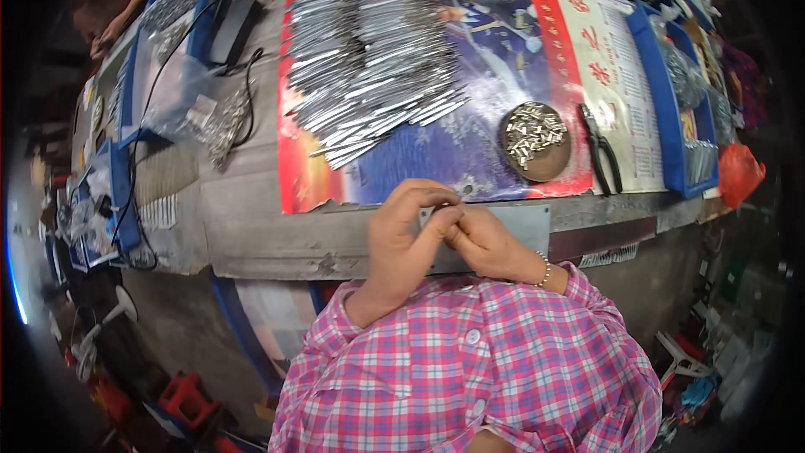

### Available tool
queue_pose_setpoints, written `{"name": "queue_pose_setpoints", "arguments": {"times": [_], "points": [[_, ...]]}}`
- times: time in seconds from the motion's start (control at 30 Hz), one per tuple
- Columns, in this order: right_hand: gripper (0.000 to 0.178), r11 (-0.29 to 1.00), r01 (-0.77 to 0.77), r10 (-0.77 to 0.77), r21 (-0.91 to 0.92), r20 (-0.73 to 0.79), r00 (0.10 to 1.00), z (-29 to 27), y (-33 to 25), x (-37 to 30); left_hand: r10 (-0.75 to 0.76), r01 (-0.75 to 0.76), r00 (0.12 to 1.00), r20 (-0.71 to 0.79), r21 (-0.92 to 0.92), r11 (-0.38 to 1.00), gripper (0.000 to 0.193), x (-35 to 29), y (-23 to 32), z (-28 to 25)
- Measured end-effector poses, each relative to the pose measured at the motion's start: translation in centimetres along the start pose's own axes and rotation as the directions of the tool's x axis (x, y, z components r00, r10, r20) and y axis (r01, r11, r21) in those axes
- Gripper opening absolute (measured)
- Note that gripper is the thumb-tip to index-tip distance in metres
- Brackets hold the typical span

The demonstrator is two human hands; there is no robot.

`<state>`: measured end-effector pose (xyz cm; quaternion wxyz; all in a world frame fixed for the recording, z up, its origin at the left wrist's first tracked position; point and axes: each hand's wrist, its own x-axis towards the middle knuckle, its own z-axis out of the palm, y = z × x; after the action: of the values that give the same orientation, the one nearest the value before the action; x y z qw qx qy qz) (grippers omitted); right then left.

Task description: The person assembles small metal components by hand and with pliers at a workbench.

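Worn workbench (251, 239), partly covered by a printed sheet (419, 159), bears a pile of slim metal strips (369, 67) ahead of the left hand (408, 231), their long axes mostly slanting up rightward. Round dish (549, 166) of small metal pieces (534, 127) lies ahead-right, nearer the right hand (489, 243). Both hands meet, fingers bent, above a grey plate (532, 222); whether they grasp anything cannot be determined.

The shirt (411, 369) is a pink, white and blue check. I see silvery rods (398, 59), a blue poster (486, 147) edged in red, black-handled pliers (595, 141), a blue bin (668, 147), a red stool (186, 400) and an orange-red bag (740, 174).
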<state>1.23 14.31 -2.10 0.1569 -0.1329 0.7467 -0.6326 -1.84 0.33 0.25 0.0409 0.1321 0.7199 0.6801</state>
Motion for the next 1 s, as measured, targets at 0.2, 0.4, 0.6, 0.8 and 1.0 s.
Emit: {"name": "queue_pose_setpoints", "arguments": {"times": [0.2, 0.4, 0.6, 0.8, 1.0], "points": [[0.027, 0.972, -0.153, 0.117, 0.181, 0.193, 0.974, 0.2, -0.3, 0.2, -0.202, 0.238, 0.965, 0.167, -0.229, 0.944, 0.008, -0.5, -1.0, -1.6], [0.027, 0.122, -0.668, 0.004, 0.734, 0.673, 0.74, 0.6, -0.2, 0.0, -0.105, 0.521, 0.848, 0.519, -0.779, 0.349, 0.022, -0.4, -5.7, -0.8], [0.026, 0.932, -0.195, 0.159, 0.306, 0.138, 0.978, 1.2, 0.2, 0.4, -0.355, 0.428, 0.904, 0.238, -0.487, 0.762, 0.01, -0.5, -1.7, -1.1], [0.027, 0.993, -0.107, 0.113, -0.053, 0.112, 0.987, 0.8, -0.8, 0.4, -0.129, 0.14, 0.989, 0.074, -0.171, 0.975, 0.007, -1.1, -0.9, -1.5], [0.029, 0.241, -0.642, -0.036, 0.728, 0.668, 0.743, 1.3, 0.1, -0.2, -0.108, 0.527, 0.846, 0.522, -0.786, 0.323, 0.019, -1.0, -5.3, -1.4]]}}
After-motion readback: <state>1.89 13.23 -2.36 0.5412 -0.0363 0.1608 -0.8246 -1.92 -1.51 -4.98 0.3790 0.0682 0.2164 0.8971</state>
